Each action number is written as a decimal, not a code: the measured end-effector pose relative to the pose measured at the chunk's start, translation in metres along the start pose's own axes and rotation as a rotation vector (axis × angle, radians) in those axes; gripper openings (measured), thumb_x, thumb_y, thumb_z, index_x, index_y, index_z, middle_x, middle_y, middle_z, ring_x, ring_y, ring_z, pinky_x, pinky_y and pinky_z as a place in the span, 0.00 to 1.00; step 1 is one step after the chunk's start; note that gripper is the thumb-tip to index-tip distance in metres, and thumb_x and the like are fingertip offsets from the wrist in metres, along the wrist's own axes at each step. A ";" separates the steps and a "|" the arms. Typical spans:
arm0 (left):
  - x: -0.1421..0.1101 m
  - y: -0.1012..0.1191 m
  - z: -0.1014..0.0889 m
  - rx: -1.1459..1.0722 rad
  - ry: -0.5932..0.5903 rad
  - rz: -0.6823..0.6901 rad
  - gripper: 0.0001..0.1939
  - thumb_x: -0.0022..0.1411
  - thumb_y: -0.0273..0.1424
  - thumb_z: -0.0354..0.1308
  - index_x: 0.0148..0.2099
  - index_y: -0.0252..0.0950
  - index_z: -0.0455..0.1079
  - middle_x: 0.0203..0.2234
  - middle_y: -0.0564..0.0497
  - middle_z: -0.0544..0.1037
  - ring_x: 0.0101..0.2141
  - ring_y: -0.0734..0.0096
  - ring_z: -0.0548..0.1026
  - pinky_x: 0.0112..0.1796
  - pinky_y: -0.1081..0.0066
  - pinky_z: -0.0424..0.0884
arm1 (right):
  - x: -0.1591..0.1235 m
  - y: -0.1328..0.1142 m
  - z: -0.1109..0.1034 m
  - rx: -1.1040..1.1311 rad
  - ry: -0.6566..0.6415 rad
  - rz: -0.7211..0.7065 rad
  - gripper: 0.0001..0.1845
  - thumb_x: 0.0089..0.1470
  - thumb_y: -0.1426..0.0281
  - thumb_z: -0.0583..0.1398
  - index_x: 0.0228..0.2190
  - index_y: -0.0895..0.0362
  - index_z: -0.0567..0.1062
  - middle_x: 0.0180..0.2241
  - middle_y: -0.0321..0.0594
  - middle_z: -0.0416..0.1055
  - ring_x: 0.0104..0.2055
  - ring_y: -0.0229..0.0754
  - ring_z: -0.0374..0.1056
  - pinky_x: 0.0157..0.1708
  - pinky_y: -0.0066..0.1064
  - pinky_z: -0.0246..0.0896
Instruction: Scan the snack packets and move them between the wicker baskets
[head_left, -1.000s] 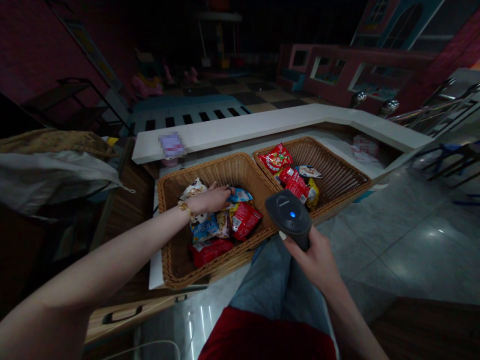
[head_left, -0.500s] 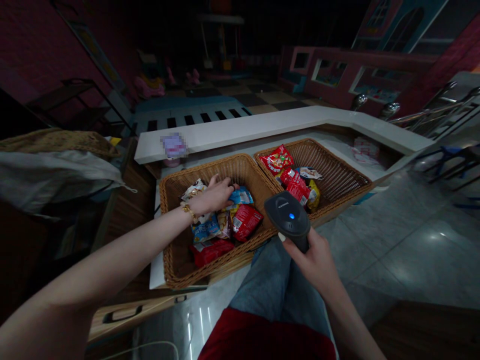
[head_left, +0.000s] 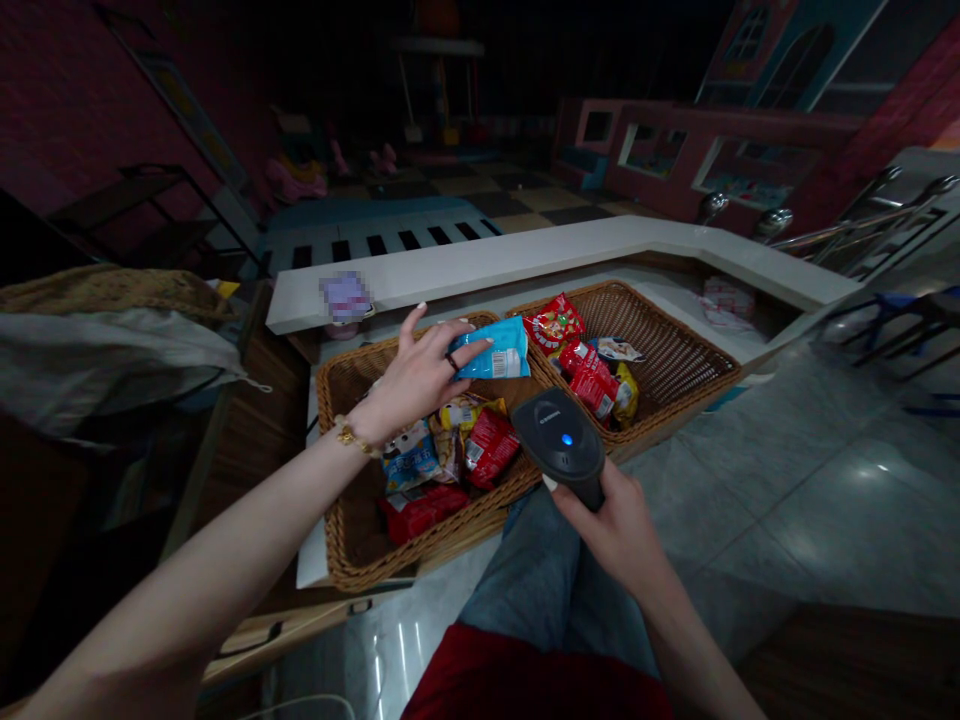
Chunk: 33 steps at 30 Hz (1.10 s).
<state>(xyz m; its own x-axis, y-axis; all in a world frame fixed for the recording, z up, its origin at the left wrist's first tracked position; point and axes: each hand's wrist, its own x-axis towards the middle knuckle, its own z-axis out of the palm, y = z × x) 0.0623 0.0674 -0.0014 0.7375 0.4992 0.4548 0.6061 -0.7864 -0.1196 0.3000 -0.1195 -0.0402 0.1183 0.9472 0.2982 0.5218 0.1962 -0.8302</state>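
Observation:
My left hand pinches a blue snack packet and holds it above the left wicker basket, its barcode side turned toward me. That basket holds several snack packets, red, blue and yellow. A black barcode scanner with a lit blue dot sits in my right hand, just below and right of the blue packet, over my lap. The right wicker basket holds several red and yellow packets at its left end.
Both baskets rest on a low white shelf behind a white counter top. A grey cloth lies on a dark wooden unit at left. Shiny tiled floor spreads to the right. My jeans-clad legs are below the scanner.
My left hand has lifted the blue packet out of the left basket and turned it up. The scanner in my right hand has shifted slightly left.

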 end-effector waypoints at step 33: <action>0.084 0.023 0.020 -0.104 0.029 0.026 0.33 0.71 0.43 0.56 0.73 0.41 0.54 0.72 0.40 0.56 0.72 0.48 0.50 0.68 0.39 0.34 | -0.014 0.019 -0.023 -0.078 0.064 0.057 0.09 0.56 0.64 0.62 0.39 0.53 0.77 0.30 0.38 0.80 0.31 0.47 0.76 0.32 0.32 0.70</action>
<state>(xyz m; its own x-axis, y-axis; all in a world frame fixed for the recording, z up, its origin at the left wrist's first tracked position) 0.1438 0.0985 0.0165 0.7428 0.4684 0.4784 0.5515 -0.8332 -0.0405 0.3275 -0.1350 -0.0499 0.2019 0.9375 0.2833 0.5766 0.1200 -0.8081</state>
